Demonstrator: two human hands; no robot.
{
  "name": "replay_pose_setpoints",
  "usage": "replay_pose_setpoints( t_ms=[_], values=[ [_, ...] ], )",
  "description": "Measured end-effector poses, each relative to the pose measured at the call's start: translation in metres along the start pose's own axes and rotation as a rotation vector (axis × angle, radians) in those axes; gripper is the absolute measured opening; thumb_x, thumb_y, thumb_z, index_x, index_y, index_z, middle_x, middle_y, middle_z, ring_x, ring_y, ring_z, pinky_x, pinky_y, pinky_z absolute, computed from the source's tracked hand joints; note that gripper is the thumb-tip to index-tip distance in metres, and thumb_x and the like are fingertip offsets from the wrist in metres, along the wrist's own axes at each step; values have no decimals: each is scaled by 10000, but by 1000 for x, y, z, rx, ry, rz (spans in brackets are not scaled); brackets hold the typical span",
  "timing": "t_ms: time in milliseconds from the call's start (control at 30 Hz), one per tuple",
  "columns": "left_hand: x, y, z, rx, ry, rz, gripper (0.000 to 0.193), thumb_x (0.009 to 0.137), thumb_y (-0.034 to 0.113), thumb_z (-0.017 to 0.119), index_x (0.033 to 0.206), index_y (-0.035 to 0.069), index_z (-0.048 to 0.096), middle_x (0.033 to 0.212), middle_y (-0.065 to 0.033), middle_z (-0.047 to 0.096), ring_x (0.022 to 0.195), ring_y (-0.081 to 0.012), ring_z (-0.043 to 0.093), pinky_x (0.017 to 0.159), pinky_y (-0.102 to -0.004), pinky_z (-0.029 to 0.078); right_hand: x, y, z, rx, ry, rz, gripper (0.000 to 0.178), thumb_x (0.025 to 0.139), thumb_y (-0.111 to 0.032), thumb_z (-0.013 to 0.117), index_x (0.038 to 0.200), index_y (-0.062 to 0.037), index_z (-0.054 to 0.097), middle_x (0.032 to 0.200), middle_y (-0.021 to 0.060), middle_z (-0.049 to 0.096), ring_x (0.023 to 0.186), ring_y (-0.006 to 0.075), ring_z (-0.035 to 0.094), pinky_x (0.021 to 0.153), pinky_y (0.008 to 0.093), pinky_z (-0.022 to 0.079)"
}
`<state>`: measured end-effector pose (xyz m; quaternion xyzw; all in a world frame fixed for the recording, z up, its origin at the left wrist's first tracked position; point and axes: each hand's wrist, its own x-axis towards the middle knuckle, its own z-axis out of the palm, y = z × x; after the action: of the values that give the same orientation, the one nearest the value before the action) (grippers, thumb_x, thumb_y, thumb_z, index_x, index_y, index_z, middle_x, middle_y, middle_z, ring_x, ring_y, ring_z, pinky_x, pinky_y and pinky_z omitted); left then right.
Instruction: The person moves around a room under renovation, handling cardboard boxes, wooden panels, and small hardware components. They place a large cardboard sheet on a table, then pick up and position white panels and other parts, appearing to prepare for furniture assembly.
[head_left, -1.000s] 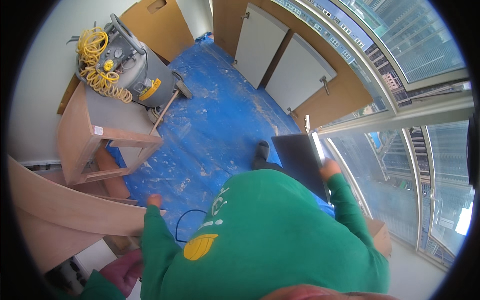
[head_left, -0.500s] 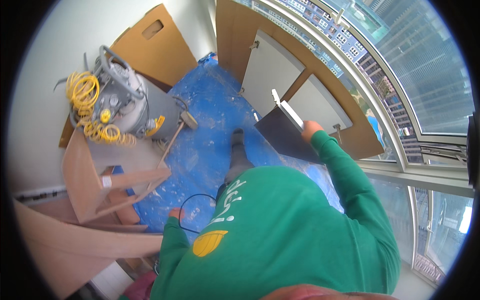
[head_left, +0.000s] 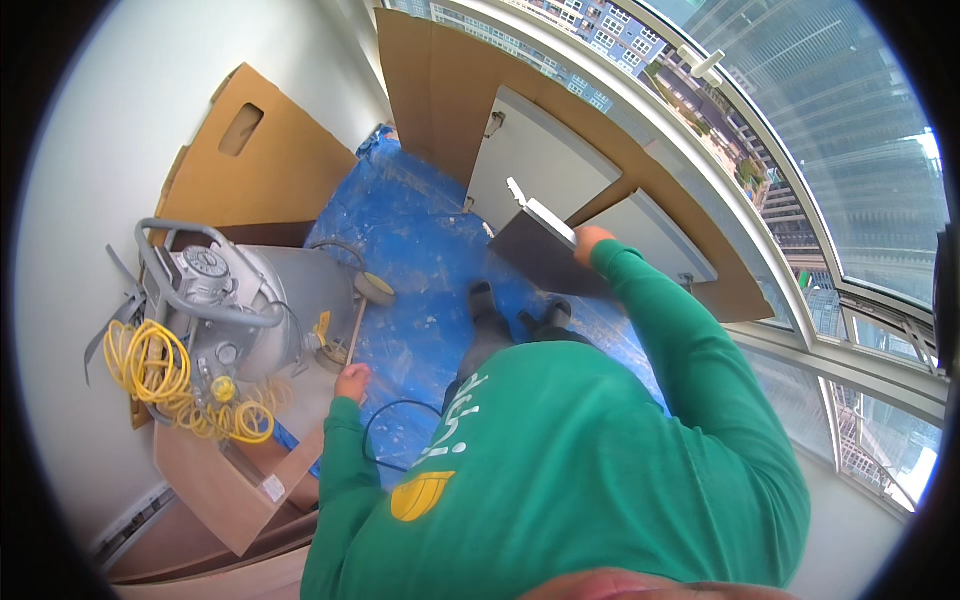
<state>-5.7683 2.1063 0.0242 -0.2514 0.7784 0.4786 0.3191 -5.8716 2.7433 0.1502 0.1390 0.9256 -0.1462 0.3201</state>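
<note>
Panel (head_left: 540, 262), dark on its broad face and white along its upper edge, is hanging in my right hand (head_left: 592, 245), whose fingers are closing around the near end of that edge. From this grip the panel is lying ahead and to my left, its white edge running away from my knuckles toward the first pale door (head_left: 545, 150); the face is foreshortening so much that I cannot tell which way its long axis is going. A second pale door (head_left: 650, 235) is showing just past my wrist, and both doors are leaning on cardboard (head_left: 430, 75) by the window. My right hand is doing the carrying; my left hand (head_left: 352, 382) is hanging well apart from the panel, near the grey tank (head_left: 320, 285), and I cannot tell whether its curling fingers are holding anything.
</note>
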Motion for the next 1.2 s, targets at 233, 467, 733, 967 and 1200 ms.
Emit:
replay_pose_setpoints(
  t_ms=[233,467,733,967,1200],
  values=[
    [1,-44,-15,-21,-90,-63,180,880,153,579,994,42,663,821,-20,655,734,-121,604,648,-272,485,45,-10,-19,5,-36,31,385,769,-98,556,1138,-86,666,1113,181,664,1062,340,628,924,419,499],
    [-14,-43,-31,246,-94,-52,195,846,120,558,987,10,638,809,-75,652,709,-179,619,623,-293,513,93,26,-23,28,-12,87,379,774,-113,578,1139,-88,675,1123,171,669,1059,337,635,915,424,507],
    [-18,19,-23,44,-74,-152,216,851,116,553,1043,48,625,838,-64,655,707,-164,618,607,-286,514,119,50,-40,13,54,241,412,768,-146,639,1162,-25,645,1231,182,603,1111,343,609,905,436,520],
    [-11,37,-16,156,-114,-79,239,863,170,602,1062,39,631,879,-39,659,758,-173,633,619,-276,474,101,42,-42,-122,227,317,574,775,-201,668,1275,30,505,1301,196,466,1161,349,530,870,479,534],
    [14,24,-30,-9,-207,-69,252,873,193,601,1047,17,647,909,-60,675,787,-171,646,636,-285,499,64,41,-19,5,390,327,467,826,-191,571,1256,-14,545,1327,167,475,1224,350,482,881,525,499]
  ],
)
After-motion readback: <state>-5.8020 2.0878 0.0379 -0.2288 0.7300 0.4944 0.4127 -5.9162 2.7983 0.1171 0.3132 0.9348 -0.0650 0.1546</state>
